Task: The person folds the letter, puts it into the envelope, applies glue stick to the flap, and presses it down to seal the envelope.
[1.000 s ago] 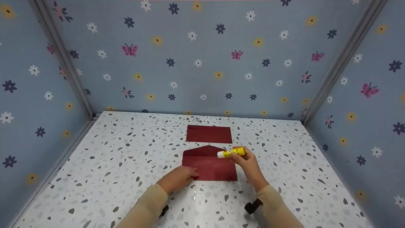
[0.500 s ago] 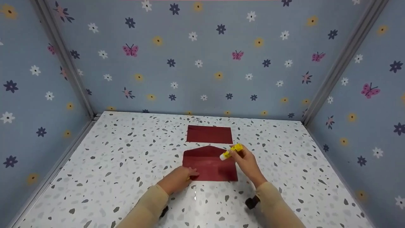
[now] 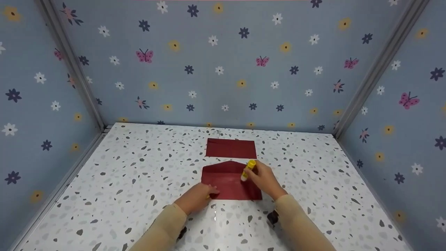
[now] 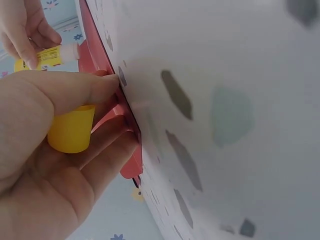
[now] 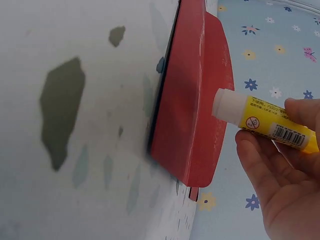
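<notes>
A red envelope [image 3: 228, 184] lies on the speckled table, its pointed flap spread open away from me. Over its right part, my right hand [image 3: 265, 178] grips a yellow glue stick [image 3: 249, 168] with the white end tilted down. In the right wrist view the uncapped glue stick [image 5: 272, 121] shows a barcode; whether its tip touches the paper I cannot tell. My left hand [image 3: 195, 198] rests at the envelope's near left corner, thumb and fingertips at the edge. The left wrist view shows a yellow cap [image 4: 72, 130] held in that hand, partly hidden behind the thumb.
A second red envelope [image 3: 231, 148], or a flat red rectangle like one, lies just beyond the first. Flower-patterned panels [image 3: 223, 69] close off the back and both sides of the white speckled table [image 3: 146, 167].
My right hand has turned the glue stick from nearly level to steeply tilted, bringing its white end lower over the envelope and slightly left. My left hand has stayed at the corner.
</notes>
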Demonstrator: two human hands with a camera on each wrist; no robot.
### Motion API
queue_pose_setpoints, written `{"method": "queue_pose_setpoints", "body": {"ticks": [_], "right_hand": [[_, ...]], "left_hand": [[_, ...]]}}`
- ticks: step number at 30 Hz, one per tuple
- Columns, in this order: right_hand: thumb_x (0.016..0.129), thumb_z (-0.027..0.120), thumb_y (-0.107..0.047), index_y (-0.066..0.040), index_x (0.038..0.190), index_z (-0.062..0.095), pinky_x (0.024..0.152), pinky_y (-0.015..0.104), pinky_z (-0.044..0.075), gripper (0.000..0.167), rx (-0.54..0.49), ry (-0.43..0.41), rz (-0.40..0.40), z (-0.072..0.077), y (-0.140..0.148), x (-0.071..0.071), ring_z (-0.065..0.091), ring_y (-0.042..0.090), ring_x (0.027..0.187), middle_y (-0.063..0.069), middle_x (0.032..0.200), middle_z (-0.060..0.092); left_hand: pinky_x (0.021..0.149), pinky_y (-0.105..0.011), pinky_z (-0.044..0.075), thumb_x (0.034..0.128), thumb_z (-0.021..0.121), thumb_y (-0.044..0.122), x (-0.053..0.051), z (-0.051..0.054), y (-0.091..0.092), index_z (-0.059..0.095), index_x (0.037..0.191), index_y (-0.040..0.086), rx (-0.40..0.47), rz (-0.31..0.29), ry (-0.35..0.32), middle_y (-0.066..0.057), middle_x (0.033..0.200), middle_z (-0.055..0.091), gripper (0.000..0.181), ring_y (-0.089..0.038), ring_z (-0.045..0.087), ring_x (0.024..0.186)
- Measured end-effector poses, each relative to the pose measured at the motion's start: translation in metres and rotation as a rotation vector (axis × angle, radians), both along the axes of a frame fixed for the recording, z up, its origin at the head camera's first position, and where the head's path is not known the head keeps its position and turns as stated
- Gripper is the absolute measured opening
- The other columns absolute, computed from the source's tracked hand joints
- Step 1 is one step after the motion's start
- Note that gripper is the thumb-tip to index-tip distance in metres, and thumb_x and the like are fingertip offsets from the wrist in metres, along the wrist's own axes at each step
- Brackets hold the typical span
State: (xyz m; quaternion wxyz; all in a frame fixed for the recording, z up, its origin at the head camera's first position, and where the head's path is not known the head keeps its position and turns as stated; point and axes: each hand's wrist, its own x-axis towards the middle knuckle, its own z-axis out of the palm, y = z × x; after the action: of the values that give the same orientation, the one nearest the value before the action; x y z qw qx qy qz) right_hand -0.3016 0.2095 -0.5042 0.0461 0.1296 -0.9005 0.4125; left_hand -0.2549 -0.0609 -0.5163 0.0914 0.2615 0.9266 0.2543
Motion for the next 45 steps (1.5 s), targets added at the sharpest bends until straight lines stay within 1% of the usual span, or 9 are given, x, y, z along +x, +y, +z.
{"method": "queue_pose_setpoints", "body": {"ticks": [5, 9, 15, 22, 27, 33, 37, 41, 45], "right_hand": [[0.100, 0.065, -0.026, -0.011, 0.107, 0.060, 0.082, 0.036, 0.051, 0.018, 0.043, 0.000, 0.024, -0.002, -0.009, -0.004, 0.056, 0.018, 0.086, 0.000, 0.096, 0.061], [0.099, 0.065, -0.026, -0.011, 0.110, 0.061, 0.087, 0.038, 0.051, 0.019, 0.112, 0.011, 0.036, -0.005, -0.015, -0.006, 0.057, 0.018, 0.089, 0.000, 0.098, 0.062], [0.098, 0.067, -0.026, -0.012, 0.112, 0.061, 0.088, 0.037, 0.052, 0.021, 0.190, 0.017, 0.051, -0.004, -0.022, -0.008, 0.057, 0.018, 0.090, -0.001, 0.099, 0.062], [0.098, 0.068, -0.026, -0.012, 0.108, 0.061, 0.080, 0.034, 0.052, 0.019, 0.181, 0.057, 0.123, -0.006, -0.031, -0.009, 0.056, 0.016, 0.083, -0.003, 0.092, 0.062], [0.097, 0.068, -0.027, -0.012, 0.111, 0.062, 0.087, 0.036, 0.052, 0.021, 0.179, 0.059, 0.135, -0.007, -0.046, -0.010, 0.058, 0.017, 0.090, -0.003, 0.098, 0.064], [0.098, 0.067, -0.026, -0.012, 0.117, 0.062, 0.096, 0.039, 0.050, 0.024, 0.143, 0.022, 0.153, -0.009, -0.056, -0.011, 0.060, 0.018, 0.100, -0.003, 0.106, 0.065], [0.100, 0.065, -0.026, -0.012, 0.117, 0.061, 0.098, 0.040, 0.049, 0.023, 0.142, 0.031, 0.169, -0.011, -0.051, -0.010, 0.061, 0.019, 0.105, -0.001, 0.108, 0.065], [0.100, 0.064, -0.026, -0.011, 0.114, 0.060, 0.095, 0.041, 0.050, 0.021, 0.131, 0.047, 0.180, -0.012, -0.038, -0.009, 0.060, 0.020, 0.101, 0.000, 0.104, 0.063], [0.100, 0.065, -0.024, -0.011, 0.111, 0.060, 0.090, 0.041, 0.050, 0.018, 0.124, 0.048, 0.166, -0.011, -0.025, -0.007, 0.058, 0.019, 0.095, -0.001, 0.099, 0.062]], "left_hand": [[0.108, -0.045, 0.041, 0.0956, 0.061, -0.002, 0.000, 0.001, 0.001, 0.071, 0.127, 0.009, -0.007, 0.022, -0.020, -0.009, 0.136, 0.062, 0.034, -0.028, 0.053, 0.130], [0.109, -0.045, 0.040, 0.0951, 0.060, -0.003, 0.000, 0.002, 0.003, 0.071, 0.127, 0.011, -0.004, 0.045, -0.052, -0.006, 0.137, 0.061, 0.037, -0.027, 0.052, 0.132], [0.109, -0.046, 0.039, 0.0956, 0.060, -0.003, 0.000, 0.002, 0.003, 0.071, 0.128, 0.014, 0.006, 0.072, -0.082, -0.004, 0.137, 0.061, 0.038, -0.026, 0.051, 0.133], [0.109, -0.046, 0.040, 0.0929, 0.059, -0.007, 0.001, 0.001, 0.000, 0.070, 0.128, 0.011, 0.017, 0.038, -0.056, -0.008, 0.136, 0.061, 0.041, -0.029, 0.052, 0.131], [0.109, -0.046, 0.039, 0.0939, 0.057, -0.005, 0.000, 0.001, 0.000, 0.070, 0.128, 0.013, 0.015, 0.050, -0.067, -0.007, 0.136, 0.061, 0.041, -0.029, 0.051, 0.132], [0.110, -0.047, 0.038, 0.0914, 0.057, -0.007, 0.001, 0.001, -0.001, 0.070, 0.127, 0.013, 0.019, 0.053, -0.070, -0.007, 0.137, 0.060, 0.043, -0.029, 0.051, 0.133], [0.110, -0.046, 0.039, 0.0904, 0.058, -0.008, 0.001, 0.001, 0.000, 0.071, 0.126, 0.012, 0.023, 0.041, -0.056, -0.007, 0.136, 0.061, 0.043, -0.029, 0.051, 0.132], [0.110, -0.046, 0.038, 0.0916, 0.057, -0.008, 0.001, 0.001, 0.002, 0.070, 0.127, 0.013, 0.017, 0.047, -0.065, -0.007, 0.137, 0.060, 0.043, -0.029, 0.051, 0.132], [0.110, -0.047, 0.039, 0.0920, 0.057, -0.008, 0.002, 0.001, 0.002, 0.070, 0.129, 0.014, 0.016, 0.060, -0.073, -0.007, 0.137, 0.060, 0.045, -0.029, 0.050, 0.133]]}}
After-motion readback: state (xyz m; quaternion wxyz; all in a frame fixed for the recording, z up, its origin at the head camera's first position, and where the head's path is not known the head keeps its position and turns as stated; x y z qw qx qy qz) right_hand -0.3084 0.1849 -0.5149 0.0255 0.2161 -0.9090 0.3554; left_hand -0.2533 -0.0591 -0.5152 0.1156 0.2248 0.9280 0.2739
